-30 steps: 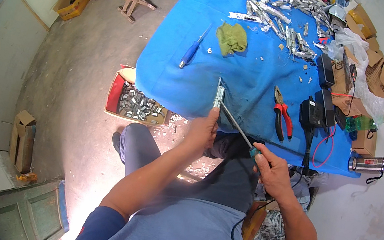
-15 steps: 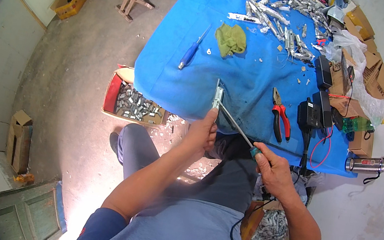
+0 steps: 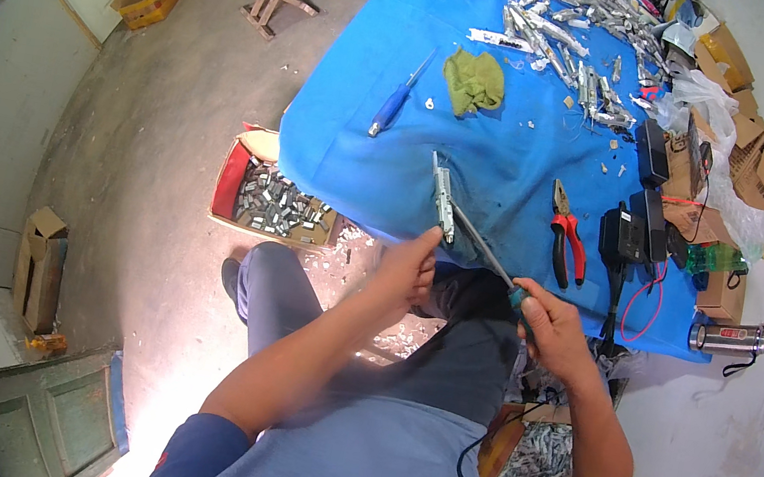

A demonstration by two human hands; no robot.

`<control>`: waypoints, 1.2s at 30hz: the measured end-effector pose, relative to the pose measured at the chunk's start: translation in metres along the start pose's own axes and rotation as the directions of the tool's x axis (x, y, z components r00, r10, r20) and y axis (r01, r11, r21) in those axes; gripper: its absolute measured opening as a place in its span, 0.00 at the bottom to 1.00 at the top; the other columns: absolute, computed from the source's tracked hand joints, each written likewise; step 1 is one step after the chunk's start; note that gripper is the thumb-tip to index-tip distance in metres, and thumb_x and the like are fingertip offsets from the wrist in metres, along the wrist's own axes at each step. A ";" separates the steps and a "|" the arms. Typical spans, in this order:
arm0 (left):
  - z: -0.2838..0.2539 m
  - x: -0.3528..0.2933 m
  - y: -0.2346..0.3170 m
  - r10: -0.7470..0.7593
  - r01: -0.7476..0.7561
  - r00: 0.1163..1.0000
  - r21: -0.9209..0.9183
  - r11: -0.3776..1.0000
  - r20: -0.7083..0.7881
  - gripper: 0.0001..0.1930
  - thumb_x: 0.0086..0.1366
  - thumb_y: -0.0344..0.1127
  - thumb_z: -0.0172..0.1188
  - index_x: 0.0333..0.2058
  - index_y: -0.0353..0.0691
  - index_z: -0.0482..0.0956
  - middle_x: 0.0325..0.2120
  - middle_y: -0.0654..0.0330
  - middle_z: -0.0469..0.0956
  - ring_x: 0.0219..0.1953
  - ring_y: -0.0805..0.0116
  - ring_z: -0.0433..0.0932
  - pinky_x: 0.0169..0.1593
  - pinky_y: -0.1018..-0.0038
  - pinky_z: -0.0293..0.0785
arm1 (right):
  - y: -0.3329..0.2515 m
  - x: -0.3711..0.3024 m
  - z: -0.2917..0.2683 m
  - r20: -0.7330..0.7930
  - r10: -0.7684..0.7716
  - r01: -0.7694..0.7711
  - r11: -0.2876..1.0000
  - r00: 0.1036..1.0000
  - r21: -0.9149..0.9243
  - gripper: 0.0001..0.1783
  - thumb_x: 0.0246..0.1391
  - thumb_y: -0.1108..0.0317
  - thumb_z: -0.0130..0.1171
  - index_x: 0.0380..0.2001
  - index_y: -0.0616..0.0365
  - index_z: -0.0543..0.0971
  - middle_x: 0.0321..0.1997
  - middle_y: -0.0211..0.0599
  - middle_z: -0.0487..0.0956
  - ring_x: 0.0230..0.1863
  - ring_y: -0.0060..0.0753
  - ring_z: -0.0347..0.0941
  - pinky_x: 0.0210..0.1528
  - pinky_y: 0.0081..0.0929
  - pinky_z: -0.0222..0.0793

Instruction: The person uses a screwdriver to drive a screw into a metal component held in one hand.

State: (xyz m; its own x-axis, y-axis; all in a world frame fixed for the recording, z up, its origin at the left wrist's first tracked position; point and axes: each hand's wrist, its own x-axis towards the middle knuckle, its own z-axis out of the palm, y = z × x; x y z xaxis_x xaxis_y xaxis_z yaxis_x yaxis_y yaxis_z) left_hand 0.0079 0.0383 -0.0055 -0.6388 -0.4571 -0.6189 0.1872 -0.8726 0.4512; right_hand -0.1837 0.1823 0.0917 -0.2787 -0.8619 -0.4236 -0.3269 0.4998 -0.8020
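At the near edge of the blue-covered table, my left hand pinches the near end of a slim silvery metal strip. The strip lies tilted on the cloth, its far end pointing away and slightly left. My right hand is closed around the green handle of a screwdriver. Its long shaft slants up to the left, and the tip meets the strip's right side near my left fingertips. Whether the tip sits inside the strip or only against it, I cannot tell.
Red-handled pliers lie to the right, a blue screwdriver to the left. Beyond are a green cloth and a heap of silvery parts. Black adapters stand at right. A box of small metal pieces sits lower left.
The strip has turned, its near end swinging right and toward me. More of it shows, with my left fingers now at its near end. My right hand has lowered slightly with the screwdriver.
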 end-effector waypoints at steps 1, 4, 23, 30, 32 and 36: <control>-0.002 -0.002 0.002 0.009 -0.008 1.000 0.005 1.000 -0.015 0.25 0.67 0.54 0.59 0.19 0.52 0.59 0.12 0.73 0.53 0.12 0.80 0.49 0.17 0.79 0.42 | 0.004 0.002 -0.005 0.043 0.046 -0.049 0.995 0.998 0.083 0.21 0.69 0.55 0.50 0.58 0.54 0.75 0.22 0.28 0.73 0.17 0.18 0.66 0.21 0.19 0.63; -0.013 -0.010 0.012 0.075 -0.073 0.997 0.055 0.996 -0.026 0.24 0.67 0.52 0.59 0.19 0.49 0.61 0.12 0.72 0.55 0.13 0.79 0.50 0.17 0.78 0.43 | 0.017 0.008 -0.025 0.099 0.116 -0.134 0.972 0.988 0.195 0.23 0.69 0.54 0.50 0.60 0.55 0.74 0.24 0.27 0.74 0.15 0.13 0.64 0.18 0.13 0.59; 0.008 0.039 0.096 0.749 -0.518 0.657 0.774 0.365 0.086 0.21 0.67 0.46 0.59 0.26 0.30 0.78 0.18 0.62 0.74 0.23 0.76 0.69 0.27 0.71 0.67 | -0.025 0.079 0.057 -0.427 -0.202 0.208 0.978 0.881 -0.033 0.27 0.45 0.62 0.69 0.46 0.65 0.74 0.34 0.43 0.81 0.37 0.39 0.79 0.43 0.35 0.73; 0.004 0.050 0.107 0.798 -0.367 0.584 0.925 0.100 0.146 0.21 0.64 0.49 0.58 0.27 0.33 0.79 0.19 0.50 0.78 0.22 0.57 0.76 0.30 0.62 0.71 | -0.019 0.107 0.088 -0.494 -0.413 0.255 0.899 0.766 -0.356 0.23 0.44 0.68 0.66 0.45 0.61 0.72 0.37 0.50 0.79 0.42 0.56 0.76 0.45 0.47 0.71; 0.010 0.044 0.101 0.783 -0.325 0.599 0.944 0.050 0.165 0.20 0.63 0.49 0.59 0.26 0.34 0.79 0.21 0.49 0.78 0.23 0.52 0.77 0.31 0.61 0.71 | -0.020 0.109 0.086 -0.482 -0.426 0.275 0.894 0.765 -0.354 0.22 0.43 0.70 0.65 0.44 0.59 0.73 0.38 0.48 0.79 0.43 0.55 0.75 0.44 0.47 0.71; 0.007 0.037 0.097 0.764 -0.354 0.614 0.935 0.039 0.200 0.20 0.64 0.46 0.62 0.26 0.31 0.77 0.16 0.59 0.72 0.21 0.73 0.67 0.27 0.70 0.66 | -0.026 0.100 0.069 -0.415 -0.534 0.377 0.834 0.737 -0.403 0.20 0.42 0.72 0.64 0.42 0.59 0.74 0.37 0.47 0.77 0.42 0.54 0.74 0.44 0.44 0.70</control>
State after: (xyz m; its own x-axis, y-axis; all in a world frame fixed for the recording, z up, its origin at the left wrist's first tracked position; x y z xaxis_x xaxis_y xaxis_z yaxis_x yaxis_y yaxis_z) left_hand -0.0025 -0.0616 0.0198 -0.3986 -0.9123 0.0936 -0.4641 0.2886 0.8375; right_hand -0.1409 0.0771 0.0413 -0.4052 -0.8668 0.2906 -0.7416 0.1258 -0.6589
